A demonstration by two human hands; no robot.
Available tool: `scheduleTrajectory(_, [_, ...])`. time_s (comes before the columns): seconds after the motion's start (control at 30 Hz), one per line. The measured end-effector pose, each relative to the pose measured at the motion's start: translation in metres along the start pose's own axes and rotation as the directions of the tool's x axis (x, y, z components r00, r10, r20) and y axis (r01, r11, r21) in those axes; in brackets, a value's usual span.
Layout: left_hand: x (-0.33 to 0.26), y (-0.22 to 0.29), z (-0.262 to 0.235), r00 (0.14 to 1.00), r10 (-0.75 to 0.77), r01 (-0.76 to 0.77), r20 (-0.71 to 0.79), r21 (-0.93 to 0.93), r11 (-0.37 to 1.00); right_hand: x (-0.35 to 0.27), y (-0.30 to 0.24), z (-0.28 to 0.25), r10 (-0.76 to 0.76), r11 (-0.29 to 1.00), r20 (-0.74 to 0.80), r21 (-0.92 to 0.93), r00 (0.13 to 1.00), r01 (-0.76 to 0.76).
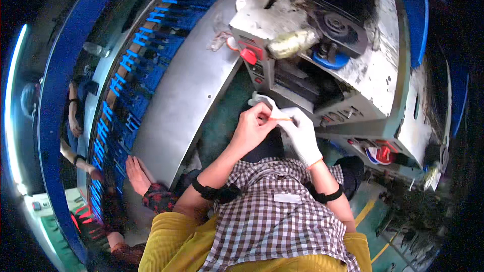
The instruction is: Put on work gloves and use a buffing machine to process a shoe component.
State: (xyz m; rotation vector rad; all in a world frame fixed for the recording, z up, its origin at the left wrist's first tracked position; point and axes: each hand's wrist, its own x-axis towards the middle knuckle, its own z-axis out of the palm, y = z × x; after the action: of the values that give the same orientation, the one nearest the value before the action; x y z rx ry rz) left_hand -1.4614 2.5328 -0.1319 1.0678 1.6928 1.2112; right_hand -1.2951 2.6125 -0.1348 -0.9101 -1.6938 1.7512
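Note:
My left hand (255, 127) is bare, its fingers pinched together on the orange-edged cuff of a loose white glove (262, 99). My right hand (301, 130) wears a white knit glove with an orange hem at the wrist. Its thumb and fingers close on the other side of that same cuff, so the orange edge runs between both hands. Part of the loose glove is hidden behind my left fingers. Both hands are in front of my checked apron (267, 206), close to the machine.
Ahead to the right stands a worn white machine (373, 83) with a red knob (248, 56) and a grimy rolled cloth (292, 44). A grey metal table (176, 90) runs along the left beside blue racks (133, 65). Another person's hand (137, 174) rests at the table's near end.

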Motion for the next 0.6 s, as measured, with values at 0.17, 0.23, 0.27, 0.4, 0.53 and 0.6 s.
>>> scheduleTrajectory(0.17, [-0.006,0.024,-0.013,0.992,0.025,0.031,-0.126,0.423,0.905,0.002,0.008,0.004,0.151,0.983,-0.026,0.111,0.988,-0.148])
scheduleTrajectory(0.23, [-0.003,0.032,-0.028,0.998,-0.006,-0.014,0.064,0.315,0.949,0.001,0.012,-0.002,0.114,0.989,-0.087,0.099,0.990,-0.106])
scheduleTrajectory(0.27, [0.002,0.036,-0.040,0.981,-0.080,0.044,0.178,0.199,0.979,0.000,0.014,-0.006,0.204,0.972,-0.126,0.148,0.971,-0.185])
scheduleTrajectory(0.4, [0.060,0.041,-0.111,0.896,0.239,-0.108,-0.375,0.338,0.935,-0.003,0.025,-0.026,0.261,0.910,-0.224,0.382,0.939,-0.162])
scheduleTrajectory(0.53, [0.140,0.021,-0.149,0.880,0.385,-0.078,-0.278,0.714,0.696,-0.006,0.037,-0.031,0.296,0.888,-0.164,0.409,0.941,-0.208])
scheduleTrajectory(0.6, [0.170,0.008,-0.144,0.884,0.439,-0.141,-0.161,0.804,0.578,-0.004,0.038,-0.028,0.296,0.863,-0.100,0.455,0.950,-0.221])
